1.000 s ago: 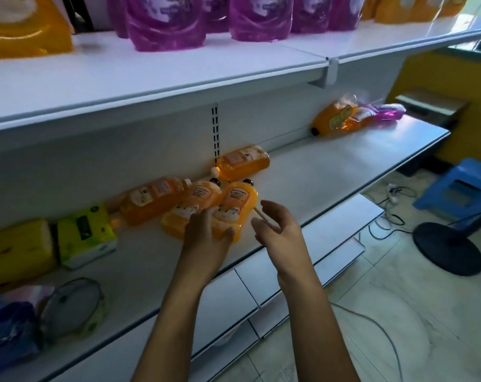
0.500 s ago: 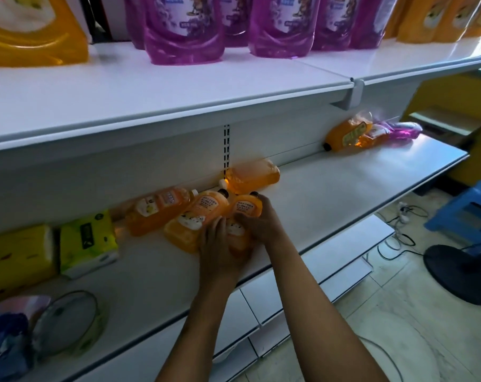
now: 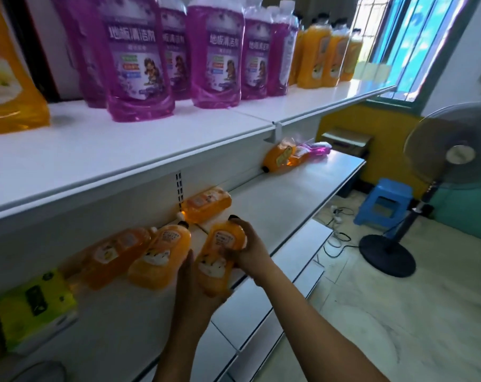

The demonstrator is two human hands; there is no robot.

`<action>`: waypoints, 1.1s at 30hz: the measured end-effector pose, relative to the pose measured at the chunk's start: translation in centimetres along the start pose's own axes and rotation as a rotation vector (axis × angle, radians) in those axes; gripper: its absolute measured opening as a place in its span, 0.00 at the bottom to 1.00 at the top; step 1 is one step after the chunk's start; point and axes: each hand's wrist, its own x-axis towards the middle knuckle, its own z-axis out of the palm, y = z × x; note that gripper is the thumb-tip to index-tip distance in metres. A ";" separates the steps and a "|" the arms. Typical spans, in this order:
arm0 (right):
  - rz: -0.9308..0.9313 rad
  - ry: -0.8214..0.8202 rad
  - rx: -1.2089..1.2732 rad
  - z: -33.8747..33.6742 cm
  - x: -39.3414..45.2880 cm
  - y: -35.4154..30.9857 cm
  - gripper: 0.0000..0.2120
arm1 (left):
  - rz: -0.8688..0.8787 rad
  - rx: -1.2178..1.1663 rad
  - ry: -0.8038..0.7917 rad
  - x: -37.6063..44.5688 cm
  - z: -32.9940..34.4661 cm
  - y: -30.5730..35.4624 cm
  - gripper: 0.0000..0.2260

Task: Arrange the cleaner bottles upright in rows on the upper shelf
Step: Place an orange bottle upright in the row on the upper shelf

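both hands grip one orange cleaner bottle over the front edge of the lower shelf: right hand fingers wrapped round its upper body, left hand curled under its base. second orange bottle lies just left of it. purple bottles stand on the upper shelf.

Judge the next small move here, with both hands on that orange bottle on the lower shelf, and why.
Probably lift the orange cleaner bottle up toward the upper shelf. The left hand supports its base, the right hand grips near its neck, and bare shelf shows in front of the upright purple pouches.
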 end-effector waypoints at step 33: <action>-0.427 0.279 -0.120 -22.9 -14.8 -17.5 0.33 | 0.474 -0.955 -0.331 -1.4 -1.8 26.7 0.42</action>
